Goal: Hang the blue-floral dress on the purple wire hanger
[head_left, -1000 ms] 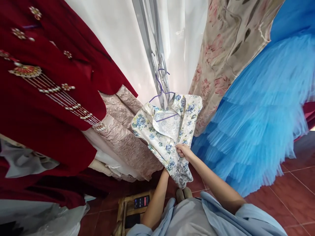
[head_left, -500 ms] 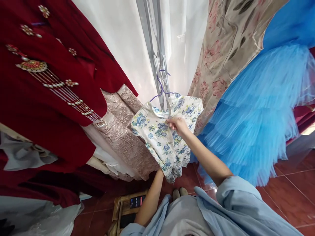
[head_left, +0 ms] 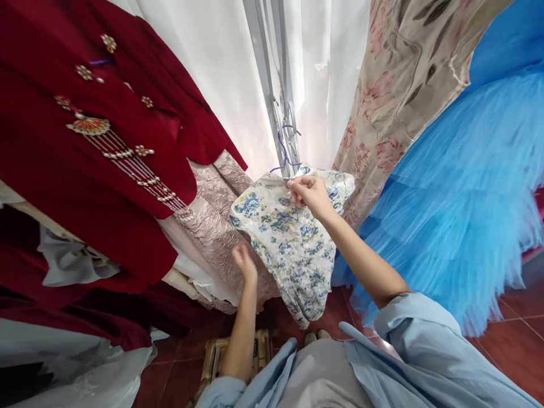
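Drawn from behind the floral top, the left hand spreads loosely, left of it; the right hand pinches its far neckline.

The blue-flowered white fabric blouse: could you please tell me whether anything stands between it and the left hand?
Nothing visible stands between the left hand and the blue-flowered white blouse; the pale pink textured garment hangs behind that hand. The right hand is at the blouse's neckline.

L hand w/ slight blur
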`<state>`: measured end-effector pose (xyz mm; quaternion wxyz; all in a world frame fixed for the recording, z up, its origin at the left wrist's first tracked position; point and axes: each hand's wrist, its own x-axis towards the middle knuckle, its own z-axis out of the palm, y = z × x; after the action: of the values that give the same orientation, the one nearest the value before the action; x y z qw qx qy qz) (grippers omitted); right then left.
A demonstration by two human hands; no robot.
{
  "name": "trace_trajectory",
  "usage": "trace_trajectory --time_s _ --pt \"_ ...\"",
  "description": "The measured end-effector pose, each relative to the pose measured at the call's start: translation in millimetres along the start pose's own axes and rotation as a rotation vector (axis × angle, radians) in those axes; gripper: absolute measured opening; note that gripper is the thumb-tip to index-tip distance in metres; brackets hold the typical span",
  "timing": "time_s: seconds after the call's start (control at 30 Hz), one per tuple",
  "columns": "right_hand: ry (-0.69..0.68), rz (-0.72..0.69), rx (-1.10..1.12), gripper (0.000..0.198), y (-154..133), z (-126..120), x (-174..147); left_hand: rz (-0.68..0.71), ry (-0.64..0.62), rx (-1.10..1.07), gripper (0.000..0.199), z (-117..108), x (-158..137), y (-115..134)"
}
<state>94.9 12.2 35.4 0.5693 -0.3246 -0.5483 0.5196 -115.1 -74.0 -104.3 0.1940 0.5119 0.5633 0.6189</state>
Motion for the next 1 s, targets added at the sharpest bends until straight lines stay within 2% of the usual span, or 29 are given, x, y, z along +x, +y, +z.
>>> trace_trajectory --time_s 0.07,0.13,0.17,0.23,0.3,0.33,0.4,0.6,0.73,0.83,0.9,1.0 --pt "0.009 0.002 -0.014 0.024 3.6 -1.6 -2.9 0.13 0.154 0.033 0.05 3.7 25.4 17.9" --pt "0.013 -0.009 -0.026 0.025 6.8 -1.5 -2.7 0.398 0.166 0.14 0.04 12.9 56.9 51.1" --pt "0.011 -0.022 -0.031 0.025 8.1 -1.3 -1.8 0.548 0.06 0.222 0.036 20.2 72.6 70.4" --pt "0.002 -0.055 -0.037 0.025 10.2 -1.5 1.3 0.754 -0.195 0.385 0.028 38.5 99.7 106.0" --pt "0.004 -0.08 -0.047 0.026 12.2 -2.7 5.8 0.848 -0.39 0.516 0.02 56.7 117.8 129.2" --pt "0.011 -0.087 -0.058 0.027 13.4 -3.6 8.3 0.863 -0.444 0.549 0.019 64.0 123.2 134.8" --pt "0.031 -0.093 -0.085 0.028 16.9 -5.1 12.7 0.86 -0.456 0.536 0.018 73.3 128.1 136.0" --pt "0.094 -0.062 -0.092 0.028 47.3 -3.9 8.0 0.876 -0.245 0.326 0.017 79.6 120.3 120.9" --pt "0.108 0.081 -0.174 0.029 97.1 -4.7 -2.9 0.841 -0.144 0.266 0.02 79.7 115.1 124.1" --pt "0.121 0.222 -0.273 0.028 144.3 -10.0 -16.0 0.794 -0.066 0.209 0.02 67.6 128.7 121.6" --pt "0.125 0.261 -0.304 0.028 173.5 -16.5 -32.2 0.72 -0.023 0.125 0.017 51.4 148.4 111.0" --pt "0.14 0.302 -0.317 0.031 208.5 -26.6 -65.3 0.392 -0.076 -0.118 0.007 19.3 181.4 80.4"
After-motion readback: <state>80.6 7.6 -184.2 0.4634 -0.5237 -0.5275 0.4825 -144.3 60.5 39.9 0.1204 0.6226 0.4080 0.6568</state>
